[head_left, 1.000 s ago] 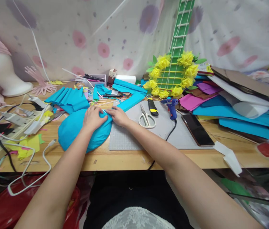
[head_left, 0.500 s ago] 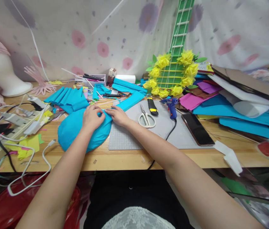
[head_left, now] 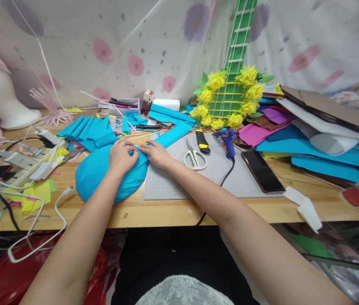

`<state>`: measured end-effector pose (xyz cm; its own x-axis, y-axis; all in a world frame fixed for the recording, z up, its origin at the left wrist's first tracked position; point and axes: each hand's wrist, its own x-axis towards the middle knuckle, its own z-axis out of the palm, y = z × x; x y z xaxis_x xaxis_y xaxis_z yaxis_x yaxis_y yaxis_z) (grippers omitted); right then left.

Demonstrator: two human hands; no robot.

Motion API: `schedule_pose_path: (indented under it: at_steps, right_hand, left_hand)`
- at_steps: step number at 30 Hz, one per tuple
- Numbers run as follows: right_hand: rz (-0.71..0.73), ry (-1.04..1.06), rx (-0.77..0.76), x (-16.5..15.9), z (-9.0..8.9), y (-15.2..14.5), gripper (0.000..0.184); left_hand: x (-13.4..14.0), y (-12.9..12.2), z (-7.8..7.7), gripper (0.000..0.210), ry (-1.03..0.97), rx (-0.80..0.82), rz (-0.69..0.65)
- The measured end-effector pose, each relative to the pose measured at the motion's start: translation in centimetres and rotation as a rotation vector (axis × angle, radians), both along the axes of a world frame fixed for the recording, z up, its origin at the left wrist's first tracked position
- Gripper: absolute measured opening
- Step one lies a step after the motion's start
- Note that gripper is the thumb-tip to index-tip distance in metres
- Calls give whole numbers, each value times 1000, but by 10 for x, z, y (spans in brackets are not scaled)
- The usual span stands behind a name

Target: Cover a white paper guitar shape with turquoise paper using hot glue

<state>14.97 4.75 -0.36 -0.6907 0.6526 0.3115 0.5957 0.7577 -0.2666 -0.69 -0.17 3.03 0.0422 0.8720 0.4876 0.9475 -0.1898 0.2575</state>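
A rounded piece covered in blue crepe paper lies at the table's front, its right side over the edge of the grey cutting mat. My left hand rests on its upper part, fingers curled and thumb bent toward them at the far rim. Touching the same rim from the right, my right hand has its fingers stretched flat and pointing left. What lies under the fingertips is hidden. A folded blue paper strip runs away behind my right hand. Gathered blue crepe paper sits behind the round piece.
On the cutting mat lie scissors, a utility knife, a blue glue gun and a phone. A green guitar shape with yellow flowers stands behind. Power strips with cables crowd the left; paper sheets pile right.
The whole view has shifted slightly. Both hands keep their places on the rim of the blue round piece, with no clear change in grip.
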Motion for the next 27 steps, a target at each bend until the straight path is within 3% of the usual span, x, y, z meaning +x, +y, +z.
schedule_pose_path:
  at_steps: [15,27]
  right_hand:
    - [5,-119,92,4,13,-14,44]
    - [17,-10,-16,-3,17,-2,36]
  left_hand:
    - [0,0,6,20,-48,-36,49]
    - [-3,-1,5,19,-90,-8,108]
